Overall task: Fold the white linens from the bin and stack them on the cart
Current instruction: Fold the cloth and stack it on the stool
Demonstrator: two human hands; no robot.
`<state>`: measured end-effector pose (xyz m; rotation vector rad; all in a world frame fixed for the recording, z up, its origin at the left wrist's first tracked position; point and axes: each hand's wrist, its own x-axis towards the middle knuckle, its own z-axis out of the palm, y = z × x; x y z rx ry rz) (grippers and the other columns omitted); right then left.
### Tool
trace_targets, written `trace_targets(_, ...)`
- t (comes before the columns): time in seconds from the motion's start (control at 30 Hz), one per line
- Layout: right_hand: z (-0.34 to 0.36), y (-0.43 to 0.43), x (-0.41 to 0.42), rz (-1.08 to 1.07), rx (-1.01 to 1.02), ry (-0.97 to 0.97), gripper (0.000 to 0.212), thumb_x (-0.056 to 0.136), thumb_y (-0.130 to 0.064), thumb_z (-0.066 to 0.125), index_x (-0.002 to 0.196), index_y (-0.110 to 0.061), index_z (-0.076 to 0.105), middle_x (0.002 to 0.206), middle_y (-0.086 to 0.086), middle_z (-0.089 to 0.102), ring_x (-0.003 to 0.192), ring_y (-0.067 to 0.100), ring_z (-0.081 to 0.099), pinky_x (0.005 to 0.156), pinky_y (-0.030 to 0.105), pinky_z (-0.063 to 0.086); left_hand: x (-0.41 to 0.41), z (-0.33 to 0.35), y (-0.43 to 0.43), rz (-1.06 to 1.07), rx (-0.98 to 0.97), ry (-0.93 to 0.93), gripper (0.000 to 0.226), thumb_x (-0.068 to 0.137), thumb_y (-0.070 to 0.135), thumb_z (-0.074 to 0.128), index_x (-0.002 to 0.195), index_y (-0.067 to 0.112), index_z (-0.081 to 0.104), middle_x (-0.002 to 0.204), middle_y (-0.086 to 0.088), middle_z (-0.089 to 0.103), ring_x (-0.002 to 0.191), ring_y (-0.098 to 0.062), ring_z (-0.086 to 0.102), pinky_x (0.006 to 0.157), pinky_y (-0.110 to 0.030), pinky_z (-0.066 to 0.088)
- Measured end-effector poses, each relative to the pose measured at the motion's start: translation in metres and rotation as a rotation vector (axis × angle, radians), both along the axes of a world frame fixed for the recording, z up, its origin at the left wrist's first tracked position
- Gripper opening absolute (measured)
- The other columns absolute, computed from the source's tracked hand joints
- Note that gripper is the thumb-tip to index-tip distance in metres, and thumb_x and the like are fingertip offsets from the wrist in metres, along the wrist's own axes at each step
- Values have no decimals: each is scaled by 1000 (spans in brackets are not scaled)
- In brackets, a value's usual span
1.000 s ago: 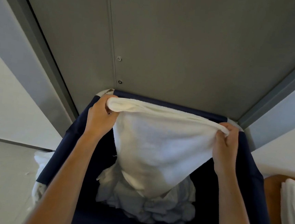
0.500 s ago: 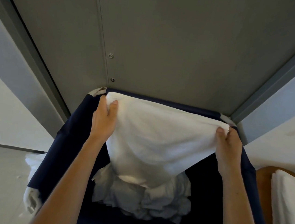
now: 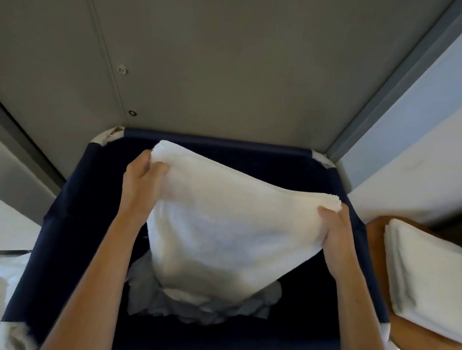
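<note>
A white towel (image 3: pixel 225 224) hangs folded over the open navy fabric bin (image 3: pixel 61 216). My left hand (image 3: pixel 140 181) grips its upper left corner. My right hand (image 3: pixel 336 234) pinches its upper right corner, lower than the left, so the top edge slopes down to the right. Below the towel, crumpled white linens (image 3: pixel 184 307) lie at the bottom of the bin. A stack of folded white towels (image 3: pixel 433 279) rests on the brown wooden cart top (image 3: pixel 416 347) at the right.
A grey panelled wall (image 3: pixel 234 58) rises right behind the bin, with a grey frame post (image 3: pixel 393 88) at its right. White cloth (image 3: pixel 6 269) hangs outside the bin's left side over a pale floor.
The towel and both hands have come lower and nearer. My right hand dropped more, tilting the top edge. The view swung right, showing more of the cart's stack.
</note>
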<state>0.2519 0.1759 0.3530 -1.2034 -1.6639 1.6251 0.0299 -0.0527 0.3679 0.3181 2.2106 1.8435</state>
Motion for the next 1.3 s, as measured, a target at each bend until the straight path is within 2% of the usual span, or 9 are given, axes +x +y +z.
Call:
trace_targets(0.13,3,11,28,-7,-111,98,47,59,-14,55,106,-10,52,101,8,55,96,27,52,83,42,40,15,8,20,-35,-6,26,31,80,19,56,55,28,38,56,13,38,61,-11,35,58,-31,31)
trace_targets(0.27,11,23,59,16,-60,163,27,83,7,54,104,-7,63,98,4,68,97,28,62,80,32,50,42,25,48,19,-34,126,32,86,15,57,62,28,41,58,12,42,55,-7,36,54,-27,32)
trace_targets(0.37,24,35,85,54,118,187,28,88,9,53,104,-11,64,93,-7,71,91,10,66,75,18,51,70,42,72,83,-36,251,14,90,16,55,78,20,50,69,11,48,61,-5,44,57,-24,35)
trace_targets(0.47,27,59,113,2,240,175,11,90,3,58,101,5,59,87,6,62,84,17,57,77,28,44,102,60,96,164,-8,310,3,91,19,55,93,19,54,77,16,52,67,2,49,59,-14,37)
trace_targets(0.57,33,83,141,-74,334,182,13,92,-1,58,93,10,51,78,10,52,75,18,46,66,24,38,136,77,121,196,37,374,4,89,18,56,89,17,52,73,15,48,61,4,46,59,-15,36)
trace_targets(0.73,50,115,188,-213,280,238,11,91,-13,63,102,-9,63,88,-5,64,79,8,57,69,20,45,188,99,164,197,98,426,6,87,19,55,87,16,50,72,15,47,64,-3,43,64,-25,38)
trace_targets(0.87,58,150,230,-252,279,238,24,90,-16,64,70,-6,55,66,0,50,64,12,44,60,30,34,225,114,200,167,124,459,7,87,21,55,82,20,50,71,14,45,63,-4,42,64,-26,38)
trace_targets(1.03,77,190,269,-288,351,299,13,95,-16,56,84,-22,61,76,-11,60,72,4,54,64,19,43,260,130,250,115,151,486,21,88,19,56,72,24,43,69,13,42,61,-4,39,61,-26,35)
trace_targets(1.3,91,283,328,-394,474,315,17,99,-19,50,105,-30,62,94,-13,65,88,1,62,79,25,51,303,135,370,-29,248,425,29,92,16,54,68,26,38,70,12,40,60,-3,37,58,-21,34)
